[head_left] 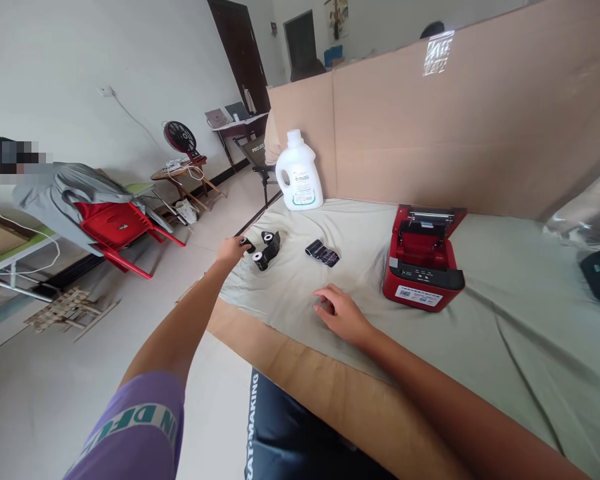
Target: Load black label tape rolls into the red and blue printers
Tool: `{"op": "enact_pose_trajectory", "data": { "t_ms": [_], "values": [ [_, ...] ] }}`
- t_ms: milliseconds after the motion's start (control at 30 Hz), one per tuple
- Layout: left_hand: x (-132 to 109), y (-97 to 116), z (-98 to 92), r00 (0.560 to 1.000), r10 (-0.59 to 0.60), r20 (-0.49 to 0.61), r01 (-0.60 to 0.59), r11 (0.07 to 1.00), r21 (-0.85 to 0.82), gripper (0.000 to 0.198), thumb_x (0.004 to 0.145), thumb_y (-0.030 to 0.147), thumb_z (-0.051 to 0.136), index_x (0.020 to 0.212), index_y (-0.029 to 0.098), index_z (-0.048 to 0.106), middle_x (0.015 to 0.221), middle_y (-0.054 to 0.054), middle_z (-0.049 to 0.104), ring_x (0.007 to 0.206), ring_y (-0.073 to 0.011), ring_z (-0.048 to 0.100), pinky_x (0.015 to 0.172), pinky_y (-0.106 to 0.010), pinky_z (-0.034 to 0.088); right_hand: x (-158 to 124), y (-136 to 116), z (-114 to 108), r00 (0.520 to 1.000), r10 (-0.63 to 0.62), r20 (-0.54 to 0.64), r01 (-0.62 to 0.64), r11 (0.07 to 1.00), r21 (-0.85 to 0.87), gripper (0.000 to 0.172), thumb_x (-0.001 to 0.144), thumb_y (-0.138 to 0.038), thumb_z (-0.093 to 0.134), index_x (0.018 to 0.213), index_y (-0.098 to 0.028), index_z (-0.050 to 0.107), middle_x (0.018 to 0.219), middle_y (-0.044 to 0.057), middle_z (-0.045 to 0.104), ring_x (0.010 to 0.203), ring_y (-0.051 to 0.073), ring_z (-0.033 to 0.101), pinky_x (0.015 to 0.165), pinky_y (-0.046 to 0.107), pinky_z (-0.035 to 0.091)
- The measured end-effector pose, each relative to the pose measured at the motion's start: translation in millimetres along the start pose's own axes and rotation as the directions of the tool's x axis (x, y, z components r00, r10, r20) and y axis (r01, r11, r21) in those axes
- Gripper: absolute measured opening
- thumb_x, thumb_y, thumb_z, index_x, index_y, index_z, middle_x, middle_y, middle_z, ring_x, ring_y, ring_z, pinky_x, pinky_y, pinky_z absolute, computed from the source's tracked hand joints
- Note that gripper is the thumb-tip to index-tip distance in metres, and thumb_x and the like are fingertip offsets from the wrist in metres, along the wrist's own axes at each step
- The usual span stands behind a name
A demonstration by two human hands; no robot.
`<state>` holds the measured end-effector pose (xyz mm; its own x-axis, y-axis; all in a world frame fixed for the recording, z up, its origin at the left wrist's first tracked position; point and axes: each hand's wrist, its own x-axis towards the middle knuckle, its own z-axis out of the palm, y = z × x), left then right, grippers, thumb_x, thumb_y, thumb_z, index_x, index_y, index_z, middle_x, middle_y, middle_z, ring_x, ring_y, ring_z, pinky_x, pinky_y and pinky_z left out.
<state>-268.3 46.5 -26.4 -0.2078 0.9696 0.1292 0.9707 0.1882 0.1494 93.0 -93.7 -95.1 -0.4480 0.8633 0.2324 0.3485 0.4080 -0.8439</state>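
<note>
My left hand (233,252) reaches to the far left of the cloth, its fingers closed on a small black paper roll (249,245). Right beside it lie more black rolls with white cores (261,260), a strip partly unwound between them. A short curled black printed strip (323,253) rests alone toward the middle. My right hand (344,315) hovers over or rests on the cloth in front of that strip, fingers bent and apart, holding nothing. To its right stands a red label or receipt printer (423,293) with its lid raised.
A white detergent bottle (300,175) stands at the back against a tall cardboard panel (405,127). Wrinkled greenish cloth (500,373) covers the table, with a brown board (300,363) along its front edge. A person sits on a red chair (120,227) at the left.
</note>
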Motion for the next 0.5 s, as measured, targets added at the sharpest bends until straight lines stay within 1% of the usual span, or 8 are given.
{"op": "enact_pose_trajectory", "data": {
  "t_ms": [67,133,233,300,367,500],
  "values": [
    [-4,-4,13.1,1.0,0.002,-0.001,-0.002,1.0,0.005,0.024,0.087,0.038,0.056,0.096,0.02,0.069,0.065,-0.004,0.07,0.068,-0.0205,0.065,0.064,-0.026,0.041,0,0,0,1.0,0.011,0.01,-0.011,1.0,0.001,0.025,0.088,-0.021,0.059,0.112,-0.02,0.063,0.099,0.002,0.057,0.062,0.009,0.049,0.065,0.029,0.044],
    [-7,-6,20.7,1.0,0.014,-0.004,-0.014,1.0,0.014,0.028,0.089,0.04,0.053,0.106,0.021,0.067,0.069,-0.004,0.071,0.073,-0.0219,0.066,0.068,-0.026,0.042,-1,-1,-1,1.0,0.02,0.014,-0.02,1.0,0.011,0.024,0.087,-0.021,0.059,0.112,-0.02,0.063,0.098,0.002,0.058,0.061,0.009,0.049,0.065,0.028,0.044],
    [-9,-7,24.2,1.0,0.026,0.013,-0.027,0.999,0.042,0.038,0.092,0.04,0.049,0.124,0.022,0.059,0.069,-0.005,0.07,0.082,-0.0252,0.068,0.074,-0.028,0.044,-2,-2,-1,1.0,0.022,0.019,-0.022,0.999,0.023,0.024,0.088,-0.022,0.059,0.111,-0.021,0.063,0.098,0.002,0.057,0.062,0.009,0.049,0.065,0.028,0.044],
    [-8,-7,23.5,0.999,0.025,0.037,-0.028,0.997,0.067,0.041,0.094,0.039,0.046,0.131,0.022,0.054,0.068,-0.006,0.069,0.084,-0.0269,0.068,0.076,-0.03,0.045,-2,-2,-2,1.0,0.022,0.022,-0.022,1.0,0.02,0.023,0.088,-0.022,0.059,0.111,-0.022,0.063,0.098,0.001,0.057,0.062,0.009,0.049,0.065,0.029,0.044],
    [-7,-7,21.6,0.997,0.027,0.073,-0.034,0.995,0.089,0.041,0.095,0.036,0.044,0.132,0.021,0.053,0.066,-0.006,0.068,0.082,-0.0276,0.068,0.076,-0.031,0.046,-2,-2,-2,0.999,0.024,0.029,-0.024,1.0,0.017,0.023,0.088,-0.022,0.058,0.111,-0.022,0.062,0.098,0.001,0.057,0.062,0.009,0.049,0.065,0.029,0.044],
    [-2,-11,15.7,0.985,0.062,0.16,-0.077,0.993,0.093,0.036,0.094,0.028,0.042,0.127,0.021,0.055,0.054,-0.004,0.064,0.078,-0.0275,0.068,0.076,-0.031,0.047,-2,-1,-2,0.999,0.02,0.036,-0.021,1.0,0.023,0.022,0.088,-0.022,0.058,0.11,-0.022,0.062,0.098,0.001,0.057,0.062,0.009,0.049,0.065,0.028,0.043]
  ]
}}
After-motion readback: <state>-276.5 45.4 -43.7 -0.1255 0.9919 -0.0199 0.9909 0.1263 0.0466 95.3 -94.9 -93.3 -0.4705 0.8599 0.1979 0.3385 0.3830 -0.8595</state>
